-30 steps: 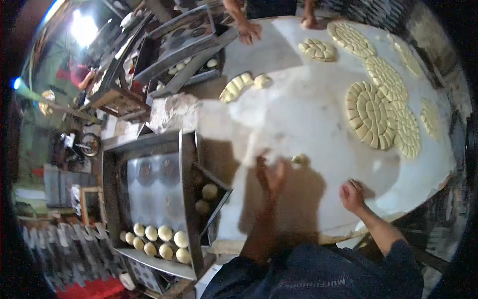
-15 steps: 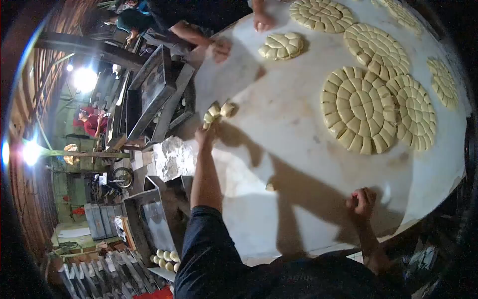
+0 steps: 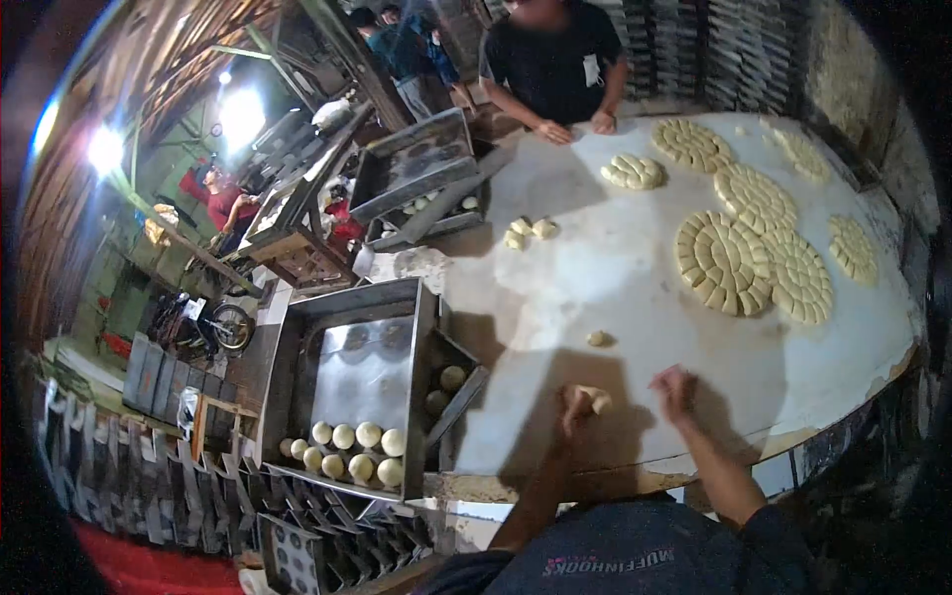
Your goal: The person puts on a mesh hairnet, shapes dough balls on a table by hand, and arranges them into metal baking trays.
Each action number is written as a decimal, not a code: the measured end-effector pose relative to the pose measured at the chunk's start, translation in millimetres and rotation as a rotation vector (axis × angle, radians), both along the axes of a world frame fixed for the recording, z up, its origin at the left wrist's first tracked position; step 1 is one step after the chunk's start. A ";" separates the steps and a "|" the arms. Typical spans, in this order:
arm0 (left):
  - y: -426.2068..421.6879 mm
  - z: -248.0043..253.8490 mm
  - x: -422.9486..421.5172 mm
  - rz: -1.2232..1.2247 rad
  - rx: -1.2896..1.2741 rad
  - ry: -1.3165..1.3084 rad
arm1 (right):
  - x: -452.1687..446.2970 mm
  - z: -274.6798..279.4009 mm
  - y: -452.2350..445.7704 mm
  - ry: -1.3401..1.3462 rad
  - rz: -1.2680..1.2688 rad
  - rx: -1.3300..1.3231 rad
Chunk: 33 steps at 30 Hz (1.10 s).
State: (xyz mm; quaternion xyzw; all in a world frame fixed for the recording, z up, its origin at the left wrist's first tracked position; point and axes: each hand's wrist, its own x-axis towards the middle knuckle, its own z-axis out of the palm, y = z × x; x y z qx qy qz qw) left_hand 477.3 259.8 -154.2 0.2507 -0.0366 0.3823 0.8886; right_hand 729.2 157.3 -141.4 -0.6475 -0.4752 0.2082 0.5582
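Round, pale dough balls (image 3: 368, 434) are already set in the grey metal tray (image 3: 362, 375), flat cut dough rounds (image 3: 723, 264) are left, and near the white surface's (image 3: 615, 288) front edge a small pale dough lump (image 3: 598, 399) is touched by the left hand (image 3: 572, 409), with the right hand (image 3: 676, 392) stretched out beside, but neither grip's tightness can be told.

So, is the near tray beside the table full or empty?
Partly full: dough balls sit in two rows along the tray's near end, with bare metal beyond.
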 end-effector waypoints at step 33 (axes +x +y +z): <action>-57.0 22.2 45.1 0.698 1.008 1.383 | 18.9 51.5 -21.7 -0.733 0.167 -0.173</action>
